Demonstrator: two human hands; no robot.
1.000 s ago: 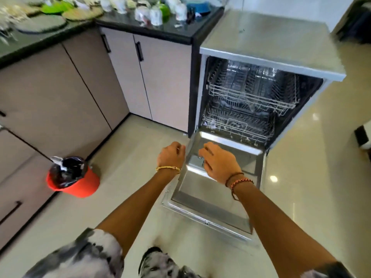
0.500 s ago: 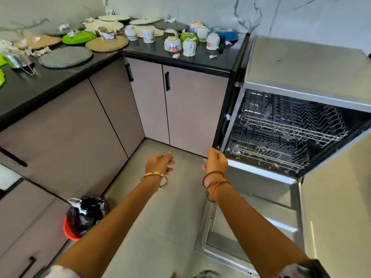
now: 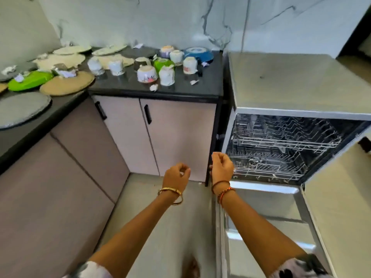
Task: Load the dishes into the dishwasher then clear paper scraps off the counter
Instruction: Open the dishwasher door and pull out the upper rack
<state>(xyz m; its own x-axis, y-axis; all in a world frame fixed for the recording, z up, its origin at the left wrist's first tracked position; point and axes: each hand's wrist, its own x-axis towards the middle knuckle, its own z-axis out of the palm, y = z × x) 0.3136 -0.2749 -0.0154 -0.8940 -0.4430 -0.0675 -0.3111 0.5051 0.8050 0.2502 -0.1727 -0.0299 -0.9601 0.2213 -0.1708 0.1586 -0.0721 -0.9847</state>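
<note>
Dishwasher (image 3: 281,149) door now down w/ racks empty, both hands (image 3: 176,176) (image 3: 221,167) off it, loosely curled holding nothing, raised twd dishes (image 3: 147,74) + scraps (image 3: 153,87) still on table (image 3: 206,85); loading next.

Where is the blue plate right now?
The blue plate sits at the back right corner of the black counter, by the marble wall, just behind the upside-down cups and left of the dishwasher.
</note>
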